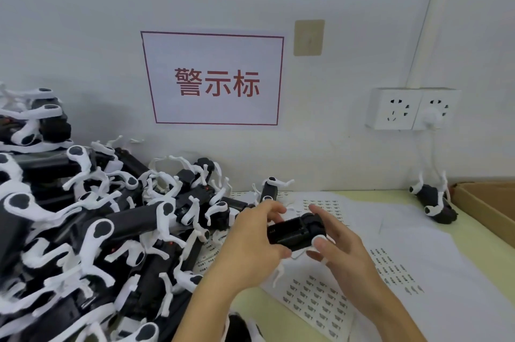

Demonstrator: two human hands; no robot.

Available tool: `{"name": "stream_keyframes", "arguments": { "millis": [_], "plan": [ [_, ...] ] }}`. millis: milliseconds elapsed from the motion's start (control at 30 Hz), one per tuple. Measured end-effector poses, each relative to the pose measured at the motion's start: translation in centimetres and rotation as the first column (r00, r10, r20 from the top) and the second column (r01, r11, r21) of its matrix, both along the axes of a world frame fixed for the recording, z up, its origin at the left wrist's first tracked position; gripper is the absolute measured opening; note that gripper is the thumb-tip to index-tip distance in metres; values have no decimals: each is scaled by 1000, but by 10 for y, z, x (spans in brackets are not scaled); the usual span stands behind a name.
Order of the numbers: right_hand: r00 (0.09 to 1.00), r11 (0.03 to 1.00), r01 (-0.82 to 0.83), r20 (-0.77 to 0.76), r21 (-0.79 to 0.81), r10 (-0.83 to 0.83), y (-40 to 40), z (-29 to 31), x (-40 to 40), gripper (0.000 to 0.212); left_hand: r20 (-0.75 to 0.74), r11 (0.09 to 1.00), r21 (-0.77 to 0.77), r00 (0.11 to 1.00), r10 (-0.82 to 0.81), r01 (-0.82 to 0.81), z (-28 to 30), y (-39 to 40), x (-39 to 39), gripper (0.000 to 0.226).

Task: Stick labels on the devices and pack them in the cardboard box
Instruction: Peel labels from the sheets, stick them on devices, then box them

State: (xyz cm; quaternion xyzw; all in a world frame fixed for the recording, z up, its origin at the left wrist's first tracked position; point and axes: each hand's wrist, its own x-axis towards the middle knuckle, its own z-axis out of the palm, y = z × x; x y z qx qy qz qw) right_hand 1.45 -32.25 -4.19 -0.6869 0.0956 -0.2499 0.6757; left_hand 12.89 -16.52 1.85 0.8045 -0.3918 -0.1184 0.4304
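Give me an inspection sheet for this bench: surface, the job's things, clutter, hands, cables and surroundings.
Surface: pale yellow-green table, partly covered by white label sheets printed with rows of small labels.
Job's things: one black device held above the sheets; a large pile of devices, black with white arms, at left; a single device near the cardboard box at the right edge.
Clutter: nothing seen beyond the job's things.
Hands: left hand grips the device's left end; right hand pinches its right end.
Cables: white cord hangs from a plug in the wall socket.
Surroundings: white wall with a red-framed sign and a beige plate.
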Motion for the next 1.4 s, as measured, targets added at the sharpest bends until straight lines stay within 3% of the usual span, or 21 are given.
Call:
{"name": "stream_keyframes", "arguments": {
  "millis": [100, 200, 367, 500, 700, 833, 967, 1100, 1200, 1300, 1400],
  "plan": [
    [997, 993, -68, -50, -97, 63, -7, -1, -5, 69, 81, 999, 41, 996, -34, 30, 0, 3, 0, 59],
    [997, 993, -42, -71, -108, 35, -7, -1, -6, 54, 59, 997, 58, 997, -54, 50, 1, 3, 0, 59],
    [990, 992, 114, -79, -47, -117, -5, -1, 0, 52, -93, 997, -62, 995, 32, -38, 2, 2, 5, 48],
    [974, 977, 212, -91, 28, -208, -3, -1, 5, 62, -327, 983, -145, 943, 63, -116, -2, 2, 5, 38],
    [973, 978, 201, -127, 48, -194, 0, -1, 8, 75, -543, 956, -244, 840, 2, -161, -3, 0, 1, 37],
    [972, 982, 189, -139, -13, -189, 3, -1, 9, 80, -575, 944, -276, 818, -10, -181, 2, 2, 1, 40],
    [981, 985, 170, -97, 11, -169, 4, -1, 8, 62, -598, 933, -281, 801, 12, -224, 4, 3, 1, 43],
    [993, 985, 119, -19, 126, -118, 1, 0, 4, 52, -482, 971, -209, 876, 4, -119, 5, 7, 1, 46],
    [992, 986, 126, 10, 113, -128, -1, 1, 1, 43, -319, 990, -106, 946, 56, -94, 4, 8, 3, 49],
    [989, 988, 145, 3, 45, -145, -2, 1, 0, 61, -40, 999, -21, 999, 33, -34, 6, 5, -2, 52],
    [993, 993, 118, 0, -15, -118, 0, 0, 0, 59, 209, 998, 65, 978, -27, 14, 7, 0, -8, 57]
  ]
}}
